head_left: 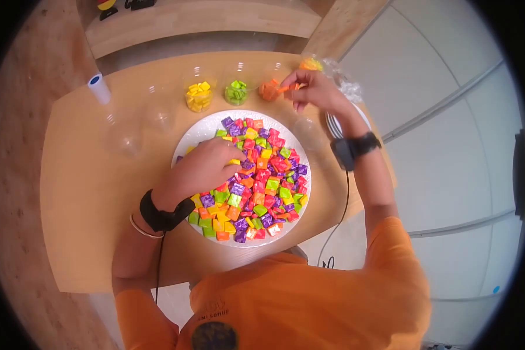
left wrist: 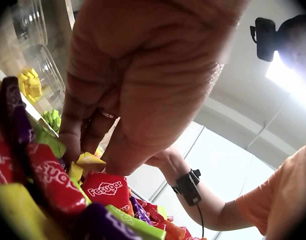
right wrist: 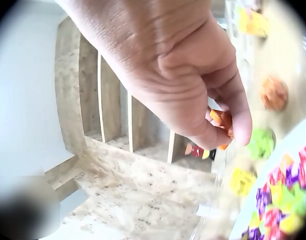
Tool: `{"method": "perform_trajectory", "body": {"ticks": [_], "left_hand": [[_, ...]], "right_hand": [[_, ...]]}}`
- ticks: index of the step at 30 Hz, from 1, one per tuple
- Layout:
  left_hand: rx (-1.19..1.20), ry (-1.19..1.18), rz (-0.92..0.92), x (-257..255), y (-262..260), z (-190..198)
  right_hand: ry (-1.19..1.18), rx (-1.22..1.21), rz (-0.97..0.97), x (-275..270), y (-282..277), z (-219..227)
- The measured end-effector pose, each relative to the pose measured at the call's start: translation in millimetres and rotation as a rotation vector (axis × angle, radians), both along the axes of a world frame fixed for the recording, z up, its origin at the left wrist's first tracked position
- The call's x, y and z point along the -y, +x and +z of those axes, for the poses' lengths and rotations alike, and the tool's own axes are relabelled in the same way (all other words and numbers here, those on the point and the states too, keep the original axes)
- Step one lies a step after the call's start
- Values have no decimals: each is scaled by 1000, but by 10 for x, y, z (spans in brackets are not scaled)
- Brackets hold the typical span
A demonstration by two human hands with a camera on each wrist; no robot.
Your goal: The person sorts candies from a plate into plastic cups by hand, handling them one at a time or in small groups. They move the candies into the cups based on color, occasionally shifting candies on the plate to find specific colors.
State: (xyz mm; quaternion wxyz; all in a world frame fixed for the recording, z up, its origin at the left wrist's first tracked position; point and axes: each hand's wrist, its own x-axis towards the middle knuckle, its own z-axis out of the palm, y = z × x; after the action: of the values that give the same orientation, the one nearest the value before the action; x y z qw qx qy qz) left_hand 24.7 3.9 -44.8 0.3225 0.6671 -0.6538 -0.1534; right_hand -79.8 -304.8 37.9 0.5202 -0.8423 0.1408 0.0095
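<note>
On the round white plate [head_left: 182, 146] lies a large pile of wrapped candies [head_left: 262, 175] in red, purple, green, yellow and orange. The left hand [head_left: 207, 166] reaches down into its left side; the left wrist view has this hand [left wrist: 143, 80] pinching a yellow candy [left wrist: 91, 161] between thumb and fingers. Beyond the plate, the right hand [head_left: 321, 93] is beside a clear cup of orange candies [head_left: 269, 90]. In the right wrist view, thumb and fingers of the right hand [right wrist: 178, 75] pinch orange candy [right wrist: 222, 119]; whether one piece or more, I cannot tell.
Clear cups with yellow candies [head_left: 198, 98] and green candies [head_left: 236, 93] stand left of the orange one. Further left are transparent cups [head_left: 161, 116] and a white cylinder [head_left: 100, 90]. Crumpled clear plastic [head_left: 350, 90] and stacked white rims [head_left: 334, 126] lie at the right.
</note>
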Motion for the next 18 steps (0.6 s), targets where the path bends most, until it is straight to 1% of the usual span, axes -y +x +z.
{"method": "perform_trajectory", "body": {"ticks": [1, 4, 5, 6, 8, 9, 10, 11, 13, 14, 16, 18], "left_hand": [[2, 0, -2, -10, 1, 0], [-7, 27, -19, -34, 9, 38], [-4, 23, -18, -40, 14, 50], [7, 14, -38, -55, 20, 63], [14, 10, -51, -109, 10, 198], [-6, 69, -32, -143, 13, 291], [-28, 130, -15, -175, 21, 382], [-36, 138, -9, -201, 58, 406], [50, 72, -1, -255, 128, 416], [41, 85, 0, -289, 140, 452], [85, 223, 16, -328, 150, 529], [82, 238, 14, -337, 123, 517]], "right_hand": [[-82, 35, -76, 150, 97, 39], [-107, 39, -143, 357, 325, 109], [-179, 78, -163, 385, 356, 94], [-181, 81, -161, 411, 360, 71], [-235, 165, -271, 384, 350, 60], [-232, 161, -264, 358, 296, 30], [-191, 158, -265, 204, 162, 36], [-148, 153, -267, 31, 3, 33], [-103, 89, -167, -380, -425, -23], [-67, 0, -62, -426, -610, -150], [-22, -56, -45, -770, -918, -195], [-176, 61, -33, -942, -1143, -266]]}}
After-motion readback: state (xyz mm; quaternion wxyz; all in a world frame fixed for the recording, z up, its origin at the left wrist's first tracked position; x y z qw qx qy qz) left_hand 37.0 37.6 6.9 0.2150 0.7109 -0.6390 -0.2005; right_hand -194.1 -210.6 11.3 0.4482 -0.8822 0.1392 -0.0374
